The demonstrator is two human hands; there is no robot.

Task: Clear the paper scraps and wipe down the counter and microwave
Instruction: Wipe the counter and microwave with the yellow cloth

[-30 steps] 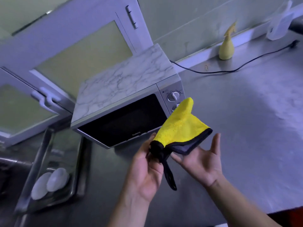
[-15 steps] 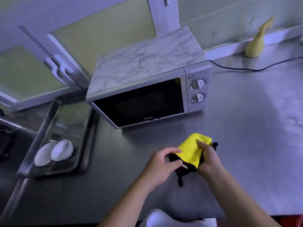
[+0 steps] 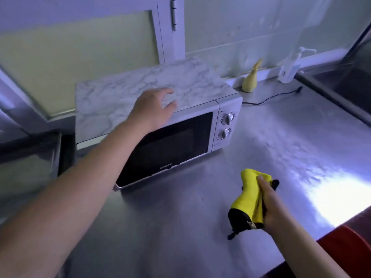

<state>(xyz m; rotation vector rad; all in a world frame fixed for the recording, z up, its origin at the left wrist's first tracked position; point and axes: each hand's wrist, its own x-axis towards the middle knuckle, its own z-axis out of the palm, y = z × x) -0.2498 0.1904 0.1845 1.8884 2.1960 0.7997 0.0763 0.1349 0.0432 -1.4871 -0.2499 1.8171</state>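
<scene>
1. Left hand (image 3: 154,109): centre of the frame, on a bare arm reaching in from the lower left. Palm down and fingers loosely spread over the front edge of the microwave's top. Whether it touches cannot be told.
2. Right hand (image 3: 270,207): lower right of centre. Fingers and thumb are curled round the cloth, which it holds above the desk.
3. Cloth (image 3: 248,197): yellow and bunched, with black edging at its lower end. A short black loop hangs below it.
4. Microwave (image 3: 170,149): white body, dark glass door closed, "Galanz" lettered near the door's lower edge, marble-patterned top. Stands on the desk left of centre, with its back towards the wall.
5. Knobs (image 3: 226,118): two, one above the other, on the panel right of the door.
6. Desk (image 3: 291,153): stainless steel, with a bright patch of glare towards the right edge.
7. Cord (image 3: 271,98): black, lying on the desk from behind the microwave towards the upper right.
8. Pale yellow object (image 3: 250,83): upright at the foot of the wall, near the microwave's rear right corner. Kind unclear.
9. Pump dispenser (image 3: 289,71): clear, at the wall, right of the pale yellow object.
10. Steel basin (image 3: 341,85): upper right, cut off by the frame.
11. Cabinet door (image 3: 80,57): upper left, behind the microwave. Pale frosted panel in a white frame, with a hinge (image 3: 174,15) at the top.
12. Red surface (image 3: 345,251): lower right corner, beyond the desk's edge. Kind unclear.
</scene>
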